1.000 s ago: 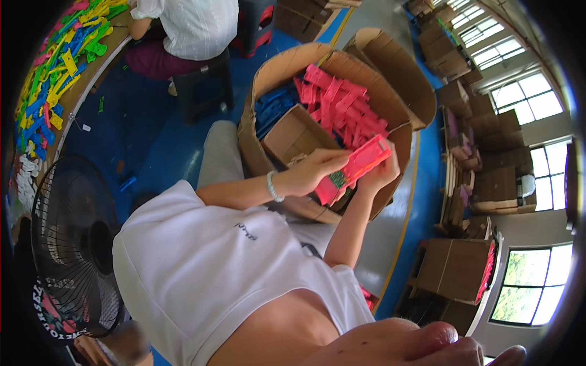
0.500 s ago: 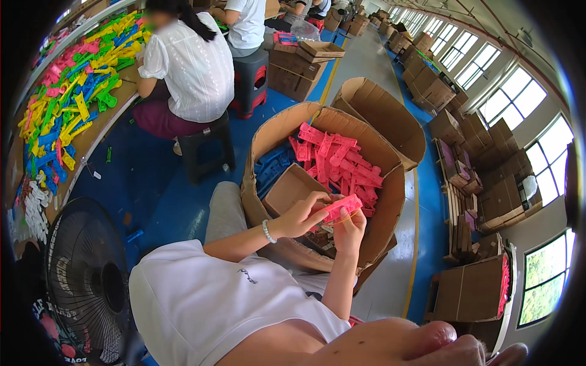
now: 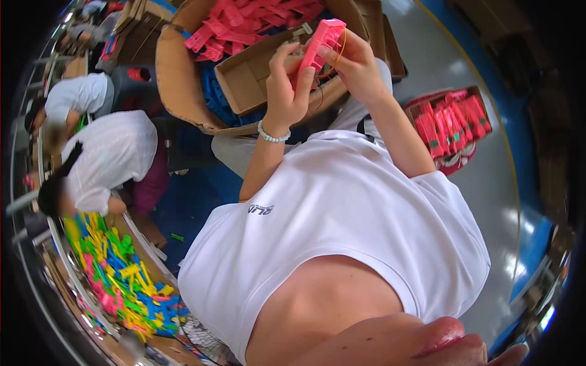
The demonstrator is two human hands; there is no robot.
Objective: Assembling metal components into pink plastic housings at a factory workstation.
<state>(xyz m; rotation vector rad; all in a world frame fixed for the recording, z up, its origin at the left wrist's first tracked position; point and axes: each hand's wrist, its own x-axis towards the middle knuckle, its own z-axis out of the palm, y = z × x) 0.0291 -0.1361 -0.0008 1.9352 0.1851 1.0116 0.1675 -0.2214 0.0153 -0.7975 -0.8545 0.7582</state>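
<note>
Both hands on pink piece, small carton now plainly visible

Before the person stands a large carton — inside, piled pieces beyond a smaller box. At right, another box holds packed pieces; at left, a bench bears heaped parts — 2 people beside it.

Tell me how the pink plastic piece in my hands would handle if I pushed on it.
The pink piece is probably stiff: its edges look straight between your left hand and right hand. It seems light for its size, with thin walls and open recesses. Its shiny surface might be slightly slippery.
</note>
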